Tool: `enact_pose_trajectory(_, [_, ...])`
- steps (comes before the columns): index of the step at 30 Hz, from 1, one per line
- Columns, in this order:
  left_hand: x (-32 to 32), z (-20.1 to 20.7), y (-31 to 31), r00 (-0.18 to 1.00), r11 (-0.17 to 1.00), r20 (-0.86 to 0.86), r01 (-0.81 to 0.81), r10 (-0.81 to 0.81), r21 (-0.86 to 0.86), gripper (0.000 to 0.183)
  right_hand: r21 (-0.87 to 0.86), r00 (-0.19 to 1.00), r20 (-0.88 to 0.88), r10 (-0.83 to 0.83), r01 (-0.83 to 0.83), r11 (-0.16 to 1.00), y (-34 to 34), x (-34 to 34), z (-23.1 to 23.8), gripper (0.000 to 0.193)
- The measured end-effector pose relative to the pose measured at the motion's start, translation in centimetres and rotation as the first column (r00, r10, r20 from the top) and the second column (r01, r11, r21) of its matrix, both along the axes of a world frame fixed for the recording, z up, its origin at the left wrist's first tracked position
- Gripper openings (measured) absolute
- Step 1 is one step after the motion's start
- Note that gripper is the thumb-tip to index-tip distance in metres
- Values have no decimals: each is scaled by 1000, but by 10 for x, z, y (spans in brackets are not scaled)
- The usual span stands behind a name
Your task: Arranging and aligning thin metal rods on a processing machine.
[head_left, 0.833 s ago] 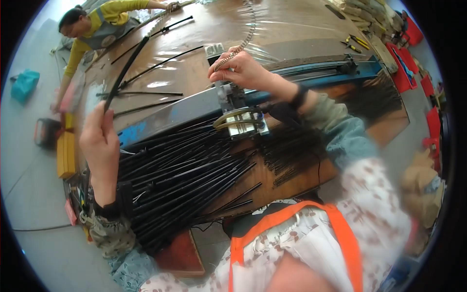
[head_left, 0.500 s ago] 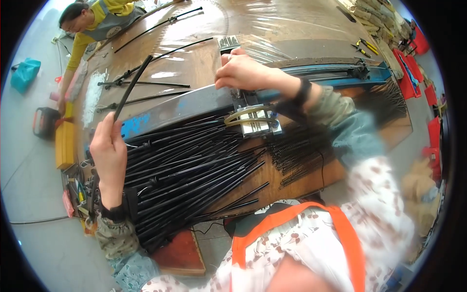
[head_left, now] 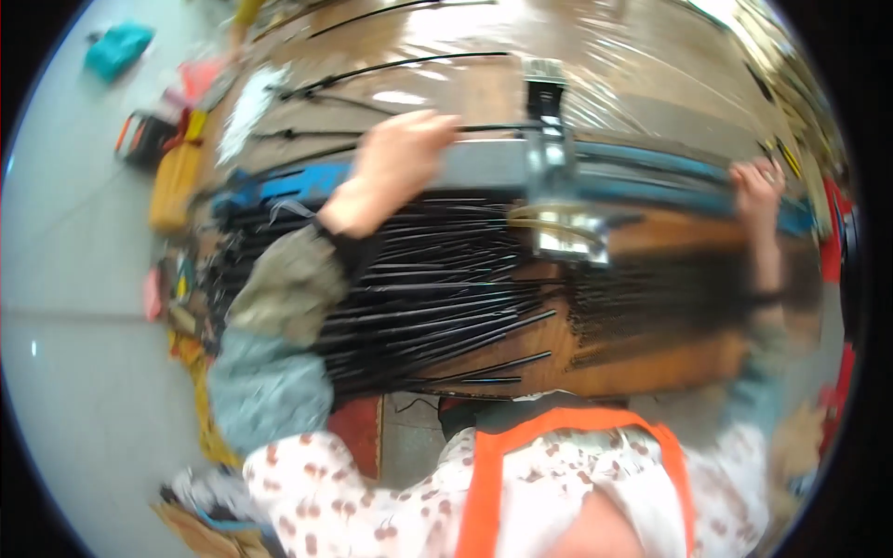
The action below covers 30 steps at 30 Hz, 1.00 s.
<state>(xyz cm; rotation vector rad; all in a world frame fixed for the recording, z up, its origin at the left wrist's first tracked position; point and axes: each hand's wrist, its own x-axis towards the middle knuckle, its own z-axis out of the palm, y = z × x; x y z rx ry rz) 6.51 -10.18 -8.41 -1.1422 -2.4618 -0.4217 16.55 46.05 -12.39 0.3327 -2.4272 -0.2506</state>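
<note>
One black rod (head_left: 491,126), gripped in the left hand (head_left: 395,163), runs to the metal fixture (head_left: 552,153) and could bend if pushed askew; whether the right hand (head_left: 759,191), near the blue rail (head_left: 651,192), grasps anything cannot be told.

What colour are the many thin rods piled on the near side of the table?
The piled rods are black, best seen in the head view.
</note>
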Motion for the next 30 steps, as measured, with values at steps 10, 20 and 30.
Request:
enact_pose_trajectory(10, [-2, -24, 48, 964, 994, 247, -91, 104, -60, 27, -175, 996, 36, 82, -74, 982, 42, 3, -30, 11])
enact_pose_trajectory(20, [-3, -50, 52, 984, 993, 169, -74, 57, 96, 23, -269, 1000, 1, 23, -22, 963, 28, 7, -38, 10])
enact_pose_trajectory(30, [-10, -43, 70, 997, 997, 51, 50, -53, 58, 20, -155, 985, -51, 164, -170, 973, -79, 39, 7, 39])
